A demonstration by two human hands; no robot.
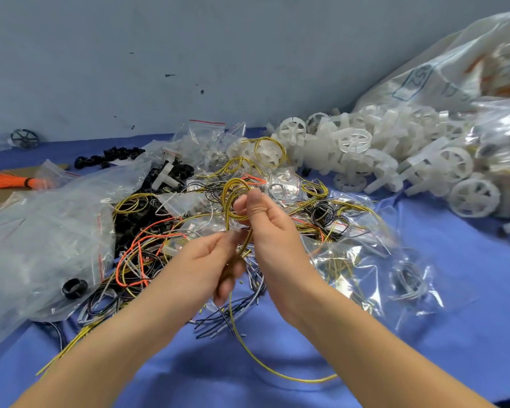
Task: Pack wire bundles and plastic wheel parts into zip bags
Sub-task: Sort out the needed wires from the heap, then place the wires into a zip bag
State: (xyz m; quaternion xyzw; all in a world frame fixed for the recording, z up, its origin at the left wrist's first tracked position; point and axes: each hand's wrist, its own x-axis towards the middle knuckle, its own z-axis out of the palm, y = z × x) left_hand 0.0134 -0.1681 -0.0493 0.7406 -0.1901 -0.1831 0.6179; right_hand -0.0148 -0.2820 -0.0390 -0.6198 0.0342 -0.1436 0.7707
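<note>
Both hands, left (218, 260) and right (265, 219), pinch yellow wire (233, 198) above wire pile (159, 245), looping it into a bag-sized bundle.

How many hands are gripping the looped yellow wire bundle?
2: the left hand grips the looped yellow wire bundle at its lower strands, and the right hand pinches the loop above.

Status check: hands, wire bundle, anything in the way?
Left hand and right hand both grip the yellow wire bundle, half coiled, one tail trailing. Not bagged yet. Loose wires and zip bags clutter underneath.
</note>
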